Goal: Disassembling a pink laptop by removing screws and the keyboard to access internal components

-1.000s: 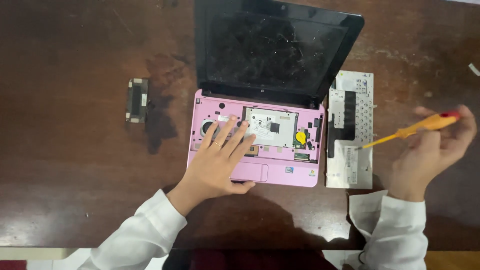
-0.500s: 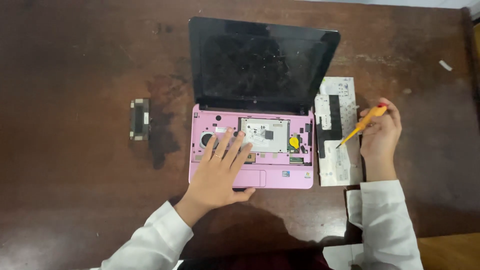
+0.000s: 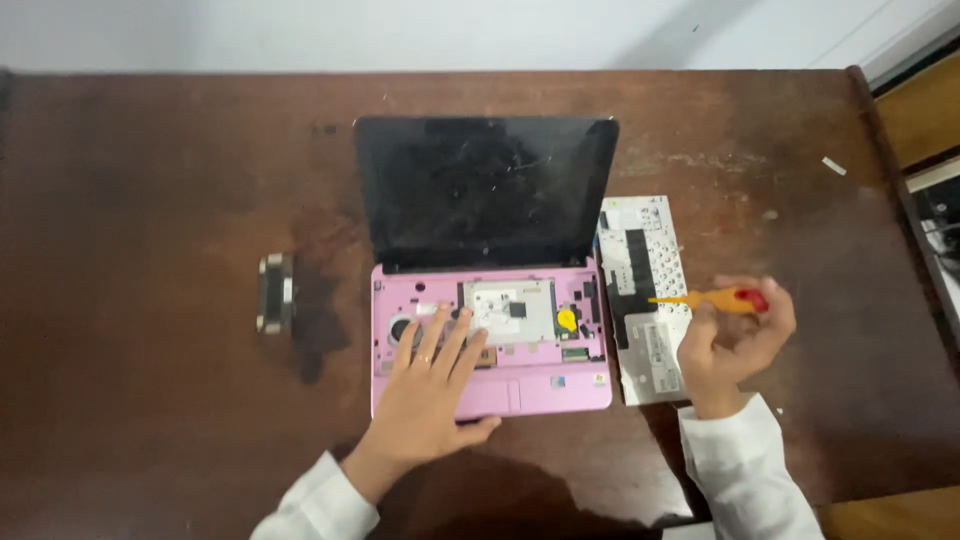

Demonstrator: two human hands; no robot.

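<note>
The pink laptop (image 3: 490, 340) sits near the middle of the counter (image 3: 150, 420), lid raised and dark screen (image 3: 487, 190) facing the camera; its keyboard is already out, so the upper deck lies open with a silver metal plate (image 3: 510, 310), a round yellow part (image 3: 567, 320) and a small green board (image 3: 575, 353) exposed; the palm rest and touchpad remain in place. The removed keyboard (image 3: 640, 290) lies face down just beside the laptop's right edge, its pale backing and dark strips showing. As a judgement: disassembly has got as far as keyboard removal; the inner plate and the rest of the base appear still fitted, so most of the internal work is left.

Left hand (image 3: 430, 385): palm down on the left half of the base; fingers spread flat across the open deck, thumb out over the palm rest; it grips nothing and bears down on the housing; forearm in a white sleeve enters from the lower edge.

Right hand (image 3: 735, 335): raised over the lower part of the removed keyboard, fingers curled and pinching a screwdriver (image 3: 710, 298) with an orange shaft and red end; the tool lies roughly level, tip pointing left toward the laptop but not touching it.

A small dark rectangular part (image 3: 275, 292) lies on the counter well apart to the left.
</note>
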